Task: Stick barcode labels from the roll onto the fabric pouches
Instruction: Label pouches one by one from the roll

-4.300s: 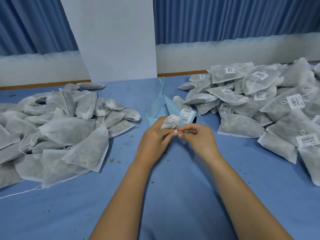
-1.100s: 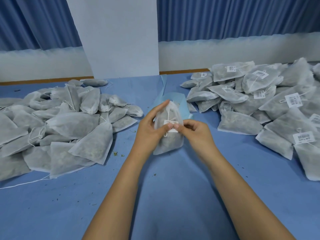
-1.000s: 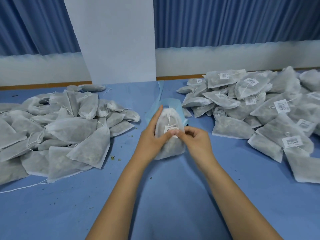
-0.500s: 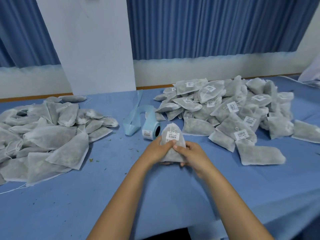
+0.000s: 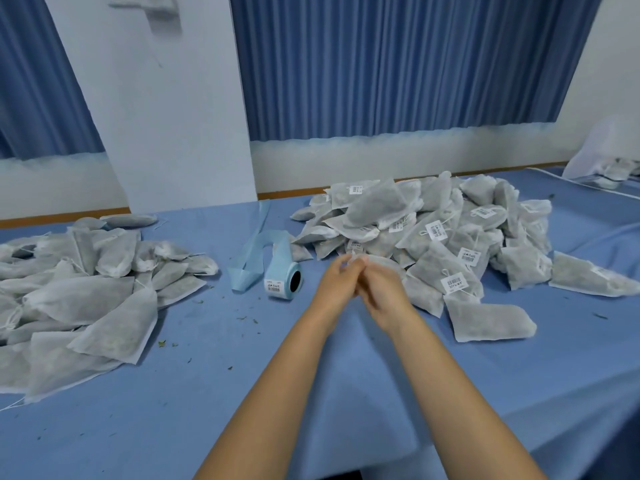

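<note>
I hold a grey fabric pouch (image 5: 388,264) low over the blue table, at the near edge of the labelled pile (image 5: 450,237). My left hand (image 5: 337,285) pinches its near end. Pressed against that hand, my right hand (image 5: 381,292) grips the pouch from the near side and covers most of it; its label is hidden and both hands are blurred. The label roll (image 5: 282,280) lies on its side just left of my hands, one barcode label showing, its pale blue backing strip (image 5: 256,244) trailing away behind. The unlabelled pile (image 5: 86,292) is on the left.
A blue cloth (image 5: 346,393) covers the table, and its front edge drops away at the lower right. A white pillar (image 5: 166,116) and blue curtains stand behind. A white bag (image 5: 609,157) with more pouches sits at the far right. Green crumbs dot the cloth.
The label went onto the pouch, and my thumbs pressed it down. Both hands then carried the pouch right and tipped it from upright to nearly flat by the labelled pile. The view swung right.
</note>
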A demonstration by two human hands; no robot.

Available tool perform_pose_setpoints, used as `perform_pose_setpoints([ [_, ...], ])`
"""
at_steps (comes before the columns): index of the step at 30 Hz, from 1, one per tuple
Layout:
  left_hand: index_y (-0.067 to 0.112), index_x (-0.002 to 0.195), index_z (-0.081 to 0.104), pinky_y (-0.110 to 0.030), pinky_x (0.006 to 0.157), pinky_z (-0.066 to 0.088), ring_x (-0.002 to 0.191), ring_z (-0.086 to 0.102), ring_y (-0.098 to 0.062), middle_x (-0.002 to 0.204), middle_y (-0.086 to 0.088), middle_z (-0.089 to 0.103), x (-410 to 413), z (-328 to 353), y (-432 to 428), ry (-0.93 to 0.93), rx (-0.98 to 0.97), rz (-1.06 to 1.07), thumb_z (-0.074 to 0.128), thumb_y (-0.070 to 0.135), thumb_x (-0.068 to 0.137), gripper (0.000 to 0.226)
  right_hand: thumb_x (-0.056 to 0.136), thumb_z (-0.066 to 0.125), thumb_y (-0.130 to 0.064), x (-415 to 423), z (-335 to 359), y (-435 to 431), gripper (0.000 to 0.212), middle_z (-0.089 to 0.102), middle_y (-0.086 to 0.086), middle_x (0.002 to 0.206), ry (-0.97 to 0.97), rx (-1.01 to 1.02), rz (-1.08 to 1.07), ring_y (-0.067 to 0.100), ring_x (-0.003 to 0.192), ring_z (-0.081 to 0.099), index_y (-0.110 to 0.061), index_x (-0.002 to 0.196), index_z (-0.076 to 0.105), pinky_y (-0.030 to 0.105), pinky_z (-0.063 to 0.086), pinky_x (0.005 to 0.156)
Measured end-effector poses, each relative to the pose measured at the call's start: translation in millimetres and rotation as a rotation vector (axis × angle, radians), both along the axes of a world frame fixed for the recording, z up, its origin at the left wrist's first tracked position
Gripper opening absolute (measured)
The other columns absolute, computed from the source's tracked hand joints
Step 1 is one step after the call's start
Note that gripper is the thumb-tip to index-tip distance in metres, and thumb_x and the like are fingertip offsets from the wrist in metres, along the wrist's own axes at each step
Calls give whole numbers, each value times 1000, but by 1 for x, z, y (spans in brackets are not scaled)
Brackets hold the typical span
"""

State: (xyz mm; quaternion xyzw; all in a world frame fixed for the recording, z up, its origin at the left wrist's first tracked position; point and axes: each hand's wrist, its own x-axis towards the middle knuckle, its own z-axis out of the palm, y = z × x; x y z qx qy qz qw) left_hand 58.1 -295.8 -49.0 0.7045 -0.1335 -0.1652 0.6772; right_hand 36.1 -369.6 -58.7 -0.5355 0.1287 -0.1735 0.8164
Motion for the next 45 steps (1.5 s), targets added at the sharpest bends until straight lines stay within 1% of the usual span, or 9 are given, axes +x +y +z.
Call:
perform_pose_setpoints([
  [12, 21, 96, 61, 1, 62, 38, 82, 56, 6, 88, 14, 62, 15, -37, 68, -236, 131, 241, 46, 14, 97, 17, 89, 43, 7, 21, -34, 85, 25, 67, 8, 82, 27, -59, 69, 15, 79, 63, 1, 87, 67, 24, 49, 74],
  [16, 15, 96, 65, -20, 78, 48, 88, 62, -14, 93, 0, 68, 22, -41, 107, -416, 244, 339, 43, 13, 98, 21, 90, 45, 7, 36, -40, 118, 21, 67, 11, 84, -8, 54, 206, 18, 81, 63, 2, 91, 66, 27, 50, 78],
  [19, 12, 108, 66, -38, 87, 43, 105, 58, -27, 109, -8, 67, 36, -48, 141, -600, 663, 663, 44, 14, 97, 25, 87, 49, 11, 47, -45, 141, 20, 64, 15, 79, 16, 6, 278, 21, 75, 61, -2, 82, 63, 29, 49, 79],
  [25, 9, 147, 25, -47, 116, 16, 143, 15, -46, 156, -33, 1, 67, -74, 199, -287, 1261, 868, 50, 18, 95, 58, 85, 54, 14, 60, -60, 155, 21, 62, 14, 72, 69, -192, 308, 9, 53, 62, -4, 76, 58, 18, 52, 62],
  [29, 3, 151, 14, -38, 106, 30, 128, 39, -38, 144, -32, 35, 81, -75, 206, -238, 1355, 893, 41, 17, 100, 59, 86, 54, 13, 60, -60, 152, 17, 63, 15, 72, 54, -219, 367, 10, 52, 61, -2, 78, 59, 18, 52, 61],
  [33, 8, 128, 49, -33, 93, 32, 112, 47, -23, 110, -3, 63, 85, -70, 206, -384, 1464, 797, 46, 24, 99, 33, 86, 55, 10, 53, -52, 153, 20, 64, 11, 76, -5, -383, 400, 13, 62, 60, -8, 78, 60, 18, 50, 63],
  [36, 15, 95, 65, -35, 83, 28, 104, 48, -25, 94, -2, 65, 81, -63, 203, -673, 1287, 648, 49, 29, 98, 22, 79, 49, 16, 49, -36, 149, 36, 62, 2, 101, -273, -703, 360, 11, 91, 59, -15, 92, 63, 17, 46, 71],
  [39, 9, 88, 69, -31, 75, 35, 87, 55, -21, 83, -4, 64, 77, -59, 195, -836, 649, 443, 57, 11, 93, 13, 78, 50, 12, 56, -27, 134, 54, 47, -1, 130, -375, -1109, 359, 15, 116, 48, -14, 125, 52, 24, 47, 85],
  [45, 35, 94, 62, -11, 67, 40, 76, 58, -2, 81, 18, 62, 74, -61, 190, -748, 266, 251, 70, 16, 87, 22, 87, 60, -3, 63, -36, 116, 23, 61, 2, 74, -119, -999, 379, 14, 61, 52, -19, 104, 60, 25, 45, 66],
])
